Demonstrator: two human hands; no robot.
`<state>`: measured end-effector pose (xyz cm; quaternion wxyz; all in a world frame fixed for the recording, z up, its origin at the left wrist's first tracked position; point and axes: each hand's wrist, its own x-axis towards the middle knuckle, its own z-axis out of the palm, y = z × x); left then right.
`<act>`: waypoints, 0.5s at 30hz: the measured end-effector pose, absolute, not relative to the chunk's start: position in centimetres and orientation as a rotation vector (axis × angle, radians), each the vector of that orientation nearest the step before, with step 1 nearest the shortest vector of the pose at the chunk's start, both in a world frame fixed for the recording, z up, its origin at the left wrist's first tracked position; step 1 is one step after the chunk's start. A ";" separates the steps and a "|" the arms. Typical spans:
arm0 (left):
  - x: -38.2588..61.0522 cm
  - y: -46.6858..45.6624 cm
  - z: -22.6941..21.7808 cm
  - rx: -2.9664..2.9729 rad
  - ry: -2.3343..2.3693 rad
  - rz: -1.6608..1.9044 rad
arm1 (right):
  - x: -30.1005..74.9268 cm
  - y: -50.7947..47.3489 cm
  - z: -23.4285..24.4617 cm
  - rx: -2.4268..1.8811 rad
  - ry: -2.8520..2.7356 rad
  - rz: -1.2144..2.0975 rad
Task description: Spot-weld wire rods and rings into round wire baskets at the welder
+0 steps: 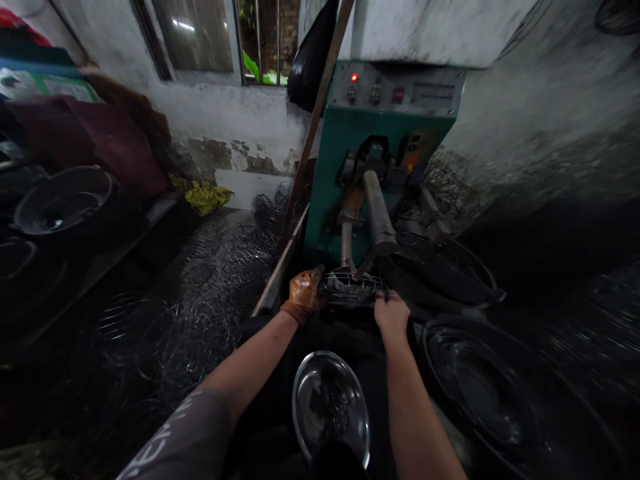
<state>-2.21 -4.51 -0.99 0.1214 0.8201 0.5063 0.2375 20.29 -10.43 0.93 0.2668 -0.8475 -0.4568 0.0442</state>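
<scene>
A wire basket [353, 288] of thin metal rods is held level at the lower arm of a green spot welding machine [320, 193]. My left hand [304, 292], in an orange-brown glove, grips its left side. Bare fingers of my right hand [391, 312] close on its right edge. The welder's thick upper arm [379, 213] reaches down over the basket, its tip close to the wires; whether they touch I cannot tell. Below my hands, a shiny metal bowl [331, 407] holds small wire pieces.
Heaps of wire frames [200, 320] lie on the floor at left. Dark round basins [480, 387] stand at right. A wooden board [283, 260] leans beside the machine. A panel light [354, 77] glows red. More tubs [65, 200] sit on the far left.
</scene>
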 end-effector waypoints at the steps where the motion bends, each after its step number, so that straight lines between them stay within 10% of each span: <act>1: -2.0 -4.5 -0.9 2.431 1.424 0.773 | 20.8 -10.5 0.5 -2.265 -1.194 0.144; 15: 0.3 -4.6 -0.6 2.536 1.316 1.005 | 23.3 -9.5 -2.4 -2.224 -1.032 0.286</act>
